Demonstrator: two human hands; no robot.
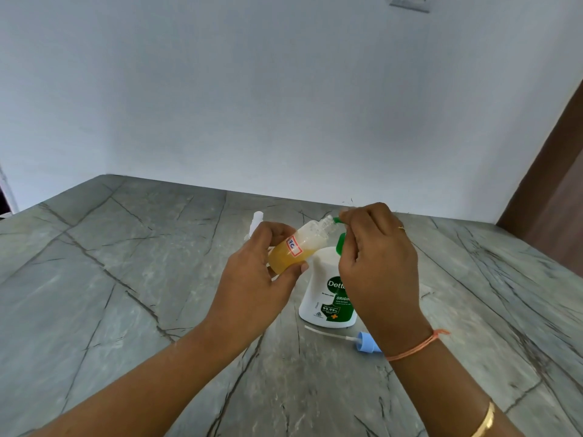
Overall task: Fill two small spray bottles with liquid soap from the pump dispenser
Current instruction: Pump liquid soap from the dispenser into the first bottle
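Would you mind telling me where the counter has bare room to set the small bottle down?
The counter is bare left of the left hand, out to its edge. It is crowded around the dispenser: the blue spray cap lies in front of it and another bottle stands behind the left hand.

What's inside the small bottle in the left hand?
Orange-yellow soap fills the lower part of the small bottle; above it looks clear. The left hand covers its base, so the bottom is hidden.

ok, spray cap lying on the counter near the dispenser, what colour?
Light blue spray cap, with a white dip tube attached. The head view shows it, partly behind the right wrist.
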